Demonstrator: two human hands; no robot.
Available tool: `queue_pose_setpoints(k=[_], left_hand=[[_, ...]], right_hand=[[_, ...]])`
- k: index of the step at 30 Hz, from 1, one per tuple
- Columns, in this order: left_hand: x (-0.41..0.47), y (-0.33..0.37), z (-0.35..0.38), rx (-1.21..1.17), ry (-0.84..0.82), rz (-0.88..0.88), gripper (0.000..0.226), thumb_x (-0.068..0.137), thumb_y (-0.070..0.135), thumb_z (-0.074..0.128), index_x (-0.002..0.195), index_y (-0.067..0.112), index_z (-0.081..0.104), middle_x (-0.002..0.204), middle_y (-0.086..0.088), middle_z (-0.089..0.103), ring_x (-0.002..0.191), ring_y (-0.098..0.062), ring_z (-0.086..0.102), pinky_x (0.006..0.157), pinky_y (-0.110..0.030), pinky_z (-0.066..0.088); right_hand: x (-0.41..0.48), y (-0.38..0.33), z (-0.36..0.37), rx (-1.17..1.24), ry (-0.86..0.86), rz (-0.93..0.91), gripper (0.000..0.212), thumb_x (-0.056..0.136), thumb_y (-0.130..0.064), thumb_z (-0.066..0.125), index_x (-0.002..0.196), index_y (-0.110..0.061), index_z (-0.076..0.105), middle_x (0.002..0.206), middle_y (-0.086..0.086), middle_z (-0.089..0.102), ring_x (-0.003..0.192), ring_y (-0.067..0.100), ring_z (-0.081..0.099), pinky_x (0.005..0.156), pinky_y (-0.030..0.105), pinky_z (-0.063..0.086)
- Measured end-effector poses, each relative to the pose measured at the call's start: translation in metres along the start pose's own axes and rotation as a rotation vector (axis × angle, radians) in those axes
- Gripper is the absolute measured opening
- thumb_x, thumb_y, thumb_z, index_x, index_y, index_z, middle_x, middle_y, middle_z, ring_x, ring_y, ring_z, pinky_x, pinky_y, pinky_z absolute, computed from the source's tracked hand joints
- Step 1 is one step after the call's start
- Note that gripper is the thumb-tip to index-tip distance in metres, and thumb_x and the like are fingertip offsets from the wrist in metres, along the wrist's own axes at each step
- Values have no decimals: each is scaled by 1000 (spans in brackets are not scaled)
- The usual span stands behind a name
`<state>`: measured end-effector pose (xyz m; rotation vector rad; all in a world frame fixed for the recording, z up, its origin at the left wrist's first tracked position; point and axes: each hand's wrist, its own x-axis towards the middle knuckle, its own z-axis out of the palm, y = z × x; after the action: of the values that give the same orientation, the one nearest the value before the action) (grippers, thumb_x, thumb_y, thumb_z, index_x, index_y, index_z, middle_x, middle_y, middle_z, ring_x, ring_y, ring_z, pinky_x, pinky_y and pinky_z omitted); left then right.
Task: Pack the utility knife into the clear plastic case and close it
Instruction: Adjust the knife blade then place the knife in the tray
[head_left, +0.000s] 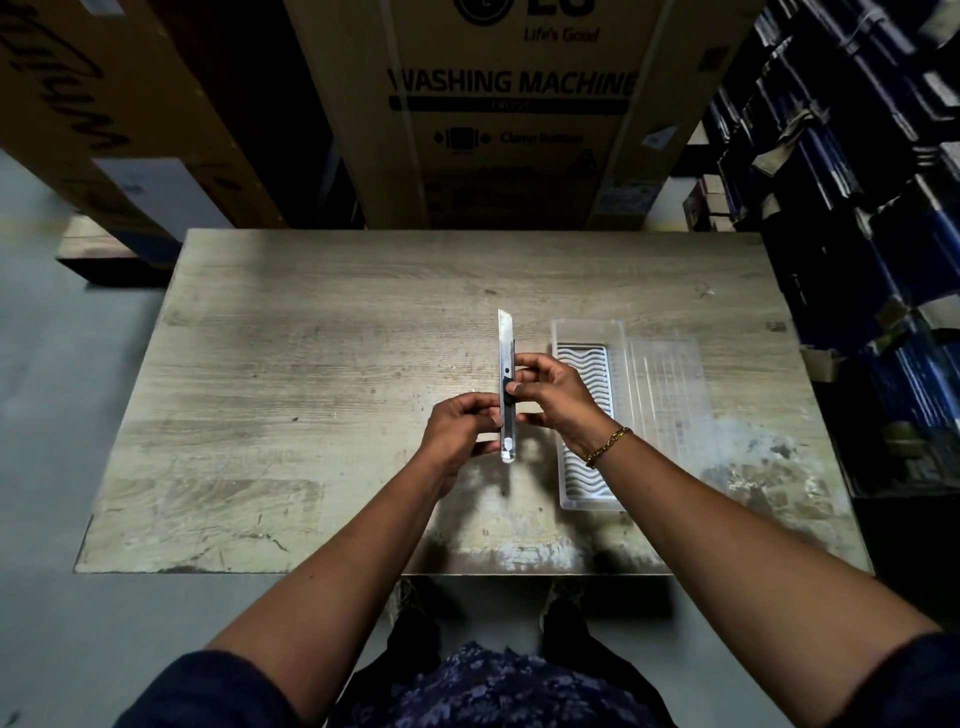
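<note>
A slim silver utility knife (506, 345) with a black slider is held above the table, its blade extended and pointing away from me. My left hand (457, 428) grips its lower end from the left. My right hand (558, 397), with a gold bracelet on the wrist, pinches the middle by the slider, thumb on the black part. The clear plastic case (587, 332) lies open on the table just right of the knife, with a white wavy insert in its base and its transparent lid (670, 384) flat to the right. My right wrist covers part of the base.
The worn wooden table (311, 389) carries only the case. A large cardboard washing machine box (509, 114) stands behind the far edge, more boxes (104, 130) are at the left, and dark blue shelving (857, 208) is close on the right.
</note>
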<state>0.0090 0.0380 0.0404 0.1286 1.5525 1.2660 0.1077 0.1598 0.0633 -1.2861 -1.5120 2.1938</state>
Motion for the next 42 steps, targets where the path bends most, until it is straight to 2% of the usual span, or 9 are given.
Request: queue_pose_setpoints(k=[4,13,17,29,34,39,42], left_hand=[[1,0,-2,-31,3,-9,27,86,-4,67,111,2,73,94,-6,74,93,-19,72,67,-29,61],[2,-3,-5,-74,3,-26,28,86,-5,65,109,6,76,95,-3,76,91,-16,73,75,-34,61],[0,-2,-5,-95,7,-32,28,85,-5,64,106,8,78,93,-2,77,87,-13,74,76,-33,61],[0,0,-7,-150,26,-55,30,87,-5,63,110,9,75,98,-2,78,87,-12,73,65,-27,59],[1,1,-6,-146,39,-62,31,86,-6,63,113,5,74,98,-4,77,88,-15,72,68,-29,60],[2,2,-4,-139,53,-64,32,87,-8,61,113,4,73,95,-4,76,87,-16,72,69,-30,61],[2,3,-4,-146,64,-61,33,86,-9,60,113,4,73,98,-6,76,90,-19,72,72,-32,62]], right_hand=[[-4,3,2,-4,-17,-4,38,87,7,62,117,-16,62,84,-3,60,75,11,66,53,24,53],[-9,9,5,-21,-21,1,49,86,7,63,128,-16,61,90,0,60,76,10,67,55,22,53],[-13,12,7,-23,-30,8,52,86,6,63,131,-18,59,88,-2,61,74,10,68,56,23,54],[-21,21,12,-48,-54,21,59,86,6,63,134,-28,58,87,-6,64,78,16,69,63,32,57],[-21,22,11,-61,-53,21,60,85,6,63,134,-29,58,86,-7,64,77,16,68,65,35,57],[-21,19,10,-66,-74,28,64,85,10,61,137,-27,56,89,-5,62,74,16,68,59,31,55],[-20,17,9,-67,-89,37,66,84,12,60,138,-26,55,90,-3,60,79,20,68,58,30,55]])
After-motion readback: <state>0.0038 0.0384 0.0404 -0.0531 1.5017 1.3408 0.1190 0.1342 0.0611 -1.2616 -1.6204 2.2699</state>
